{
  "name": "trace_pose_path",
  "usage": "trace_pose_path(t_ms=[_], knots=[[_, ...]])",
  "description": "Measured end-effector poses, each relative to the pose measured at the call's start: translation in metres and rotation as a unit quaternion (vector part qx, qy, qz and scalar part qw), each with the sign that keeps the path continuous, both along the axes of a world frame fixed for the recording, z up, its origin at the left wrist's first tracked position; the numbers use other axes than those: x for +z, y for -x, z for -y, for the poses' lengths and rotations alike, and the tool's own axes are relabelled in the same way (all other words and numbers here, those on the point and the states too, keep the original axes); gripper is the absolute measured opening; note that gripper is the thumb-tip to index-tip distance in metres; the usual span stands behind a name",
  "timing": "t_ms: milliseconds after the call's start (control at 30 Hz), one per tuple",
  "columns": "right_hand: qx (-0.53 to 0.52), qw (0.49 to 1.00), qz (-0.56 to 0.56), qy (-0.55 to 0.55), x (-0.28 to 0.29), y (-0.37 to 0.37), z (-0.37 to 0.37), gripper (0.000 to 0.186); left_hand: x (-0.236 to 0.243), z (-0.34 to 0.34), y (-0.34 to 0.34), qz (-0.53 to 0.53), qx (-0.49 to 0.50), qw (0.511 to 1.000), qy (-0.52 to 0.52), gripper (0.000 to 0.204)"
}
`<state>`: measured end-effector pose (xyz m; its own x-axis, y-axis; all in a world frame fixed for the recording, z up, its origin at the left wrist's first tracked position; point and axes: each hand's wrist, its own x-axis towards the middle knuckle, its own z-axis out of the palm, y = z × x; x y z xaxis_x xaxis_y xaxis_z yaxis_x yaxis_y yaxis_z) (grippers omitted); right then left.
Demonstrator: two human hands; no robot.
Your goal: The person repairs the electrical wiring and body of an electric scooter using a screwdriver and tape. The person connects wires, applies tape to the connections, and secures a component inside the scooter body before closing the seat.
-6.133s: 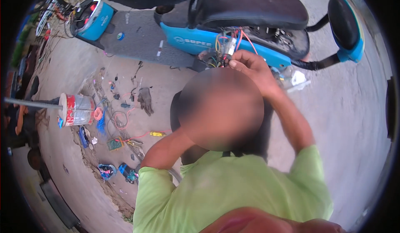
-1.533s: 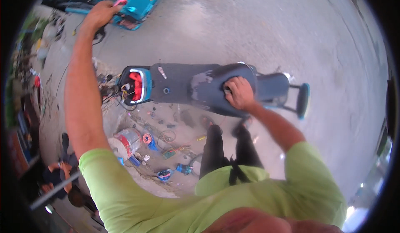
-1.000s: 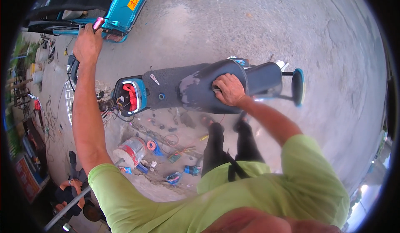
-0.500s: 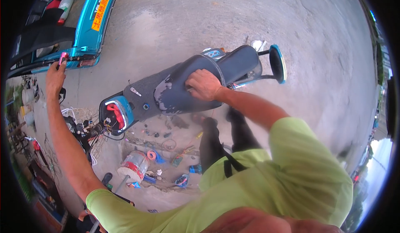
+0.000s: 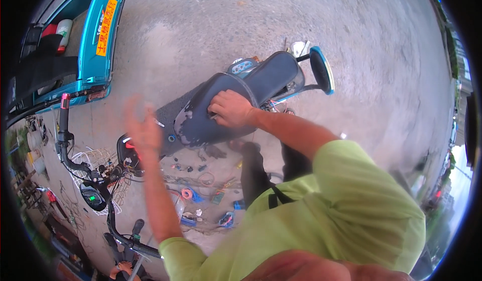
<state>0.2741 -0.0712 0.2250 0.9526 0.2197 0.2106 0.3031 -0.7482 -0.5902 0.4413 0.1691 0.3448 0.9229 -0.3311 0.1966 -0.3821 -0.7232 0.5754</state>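
An electric scooter stands below me with its dark seat worn pale at the front edge. My right hand rests on the seat with curled fingers; a small thing shows at the fingertips, too little to name. Over the scooter's front body hangs my left hand, smeared by motion, its fingers spread and holding nothing. It partly hides a red thing in the front compartment. Further left is the handlebar with a pink-tipped grip, and below it the round display. A padded backrest rises behind the seat.
A blue cargo vehicle stands at the far left. Loose parts, a coil of pink hose and blue packets lie on the ground near my legs. A wire basket is by the handlebar. Another person's hands show at lower left.
My left hand has let go of the handlebar grip and swung right, over the scooter's front body. My right hand stays on the seat. The view has shifted slightly.
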Motion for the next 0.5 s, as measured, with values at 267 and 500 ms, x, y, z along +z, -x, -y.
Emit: trace_pose_path(t_ms=[267, 500], knots=[[0.021, 0.998, 0.034, -0.04, 0.002, -0.006, 0.008, 0.025, -0.106, 0.082, 0.137, -0.027, 0.024, 0.996, 0.076, 0.026], [-0.006, 0.989, 0.042, -0.14, 0.009, -0.005, 0.021, 0.015, -0.117, 0.099, 0.136, 0.124, 0.025, 0.992, -0.006, 0.035]])
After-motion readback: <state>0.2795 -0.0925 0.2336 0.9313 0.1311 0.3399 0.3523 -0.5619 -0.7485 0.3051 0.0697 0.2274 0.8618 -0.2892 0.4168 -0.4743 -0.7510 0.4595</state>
